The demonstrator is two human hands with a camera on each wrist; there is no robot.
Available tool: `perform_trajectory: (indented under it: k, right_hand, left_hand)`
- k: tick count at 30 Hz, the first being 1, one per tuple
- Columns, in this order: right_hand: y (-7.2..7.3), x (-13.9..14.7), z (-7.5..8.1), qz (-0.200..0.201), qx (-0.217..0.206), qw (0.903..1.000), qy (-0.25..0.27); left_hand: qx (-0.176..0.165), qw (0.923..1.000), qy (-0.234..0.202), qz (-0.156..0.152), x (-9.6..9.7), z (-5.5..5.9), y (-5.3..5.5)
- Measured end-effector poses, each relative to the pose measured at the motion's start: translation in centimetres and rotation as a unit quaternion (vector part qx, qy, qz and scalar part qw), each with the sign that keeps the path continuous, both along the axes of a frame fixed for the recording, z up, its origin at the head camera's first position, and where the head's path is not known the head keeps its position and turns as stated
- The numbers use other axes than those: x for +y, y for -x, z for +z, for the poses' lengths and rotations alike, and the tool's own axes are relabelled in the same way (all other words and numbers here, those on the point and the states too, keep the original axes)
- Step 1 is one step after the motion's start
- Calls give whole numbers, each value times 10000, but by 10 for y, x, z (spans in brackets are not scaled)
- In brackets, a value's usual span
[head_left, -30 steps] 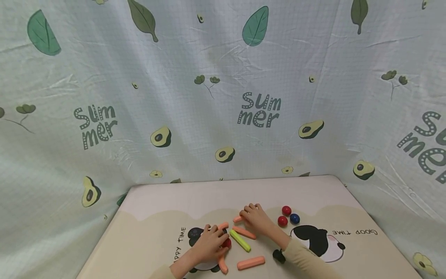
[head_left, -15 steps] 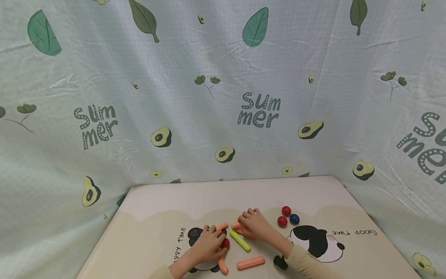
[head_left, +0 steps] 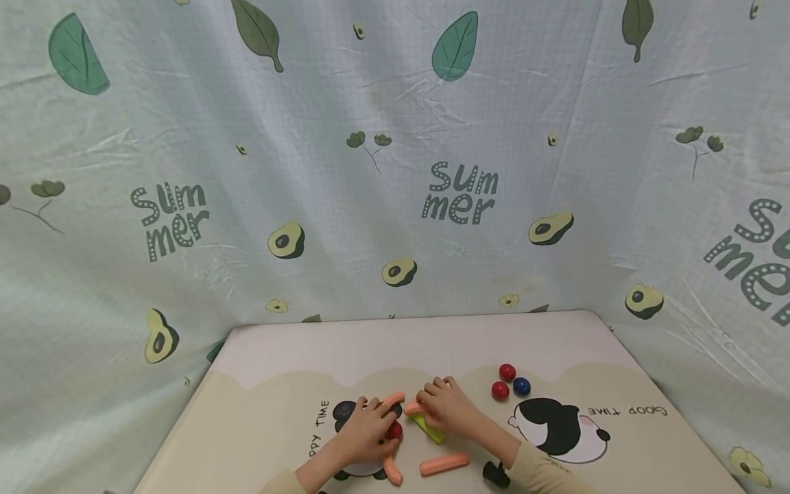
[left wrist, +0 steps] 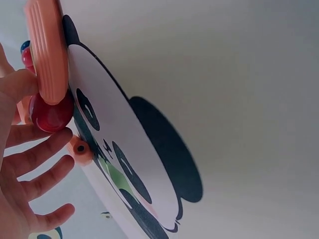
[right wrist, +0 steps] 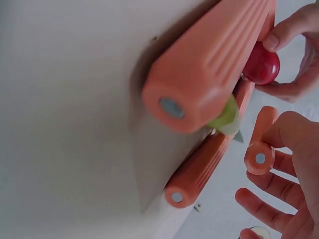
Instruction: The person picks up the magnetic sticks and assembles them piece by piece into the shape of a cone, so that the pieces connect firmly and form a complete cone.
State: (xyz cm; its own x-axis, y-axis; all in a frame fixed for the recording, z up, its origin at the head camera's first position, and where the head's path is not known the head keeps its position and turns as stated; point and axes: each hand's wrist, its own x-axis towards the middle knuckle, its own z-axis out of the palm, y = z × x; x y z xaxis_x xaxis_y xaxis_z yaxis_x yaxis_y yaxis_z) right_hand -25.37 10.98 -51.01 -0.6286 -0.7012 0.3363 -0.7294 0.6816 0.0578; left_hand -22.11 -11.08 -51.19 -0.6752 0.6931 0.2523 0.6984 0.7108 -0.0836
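Observation:
My left hand [head_left: 368, 432] pinches a shiny red ball [left wrist: 52, 114] between thumb and fingers. A curved orange rod [left wrist: 49, 47] meets the ball by the thumb, and another curved orange rod [head_left: 393, 398] extends on the far side. Thumb and index finger of my right hand [head_left: 449, 409] pinch an orange magnetic rod [right wrist: 264, 123], its round silver end showing. That hand overlaps a yellow-green rod [head_left: 427, 428] in the head view. Beneath it, a straight orange rod [right wrist: 193, 174] lies on the table. A thicker-looking orange rod [head_left: 444, 464] lies nearer me.
Two red balls [head_left: 500, 391] and a blue ball [head_left: 521, 386] sit together to the right of my right hand. The table [head_left: 271, 350] carries printed cartoon animals and lettering. Behind it hangs a patterned curtain [head_left: 345, 206].
My right hand has come nearer me and slightly left with its orange rod, covering the straight orange rod and part of the yellow-green one. The left hand and red ball have shifted slightly left.

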Motion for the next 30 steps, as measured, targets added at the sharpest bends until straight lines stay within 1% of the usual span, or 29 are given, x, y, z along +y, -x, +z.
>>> perform_trajectory:
  k: [7,10,13,17,23,30]
  right_hand:
    - [-6,-4,-1,33,-98,9999,129]
    - [-7,-5,-2,41,-36,9998,176]
    - [-10,-7,-2,61,50,9999,151]
    - [-12,-9,-1,52,4,10000,34]
    - [-13,-11,-3,28,-4,10000,-28]
    - [-13,-14,-6,135,-101,9998,-73]
  left_hand:
    - [-111,9999,-8,26,-3,3,-2]
    - [-134,9999,8,31,-5,5,-3]
    - [-114,9999,27,18,-6,5,-3]
    - [-75,10000,28,16,-7,4,-4]
    - [-172,9998,37,80,-6,5,-5]
    - [-295,9995,39,131,-5,7,-5]
